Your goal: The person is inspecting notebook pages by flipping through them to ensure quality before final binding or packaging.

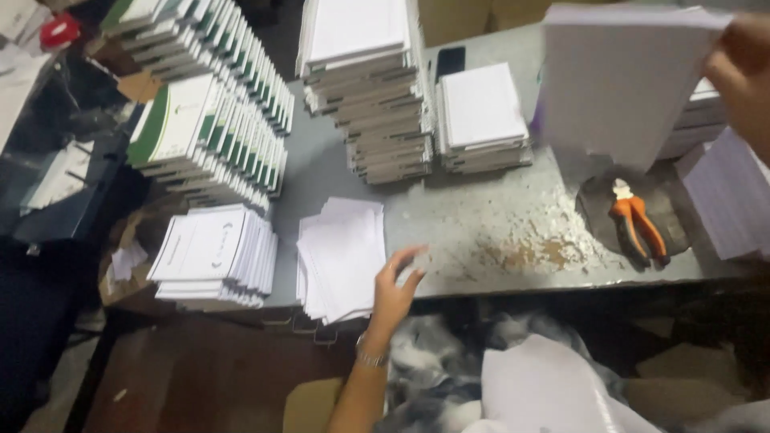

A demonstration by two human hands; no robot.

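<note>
My left hand [395, 290] reaches up over the front edge of the grey table [481, 224], fingers spread, just right of a loose stack of white sheets [341, 256]; it holds nothing. A bracelet sits on that wrist. My right hand [742, 76] is raised at the upper right and grips a white paper block [618, 80] by its top corner, holding it in the air above the table.
Fanned rows of green-and-white booklets [208, 128] and white booklets [212, 256] fill the left. Tall stacks of white pads [365, 80] and a shorter one [481, 116] stand at the back. Orange-handled pliers [638, 220] lie at the right beside more white stacks [730, 196].
</note>
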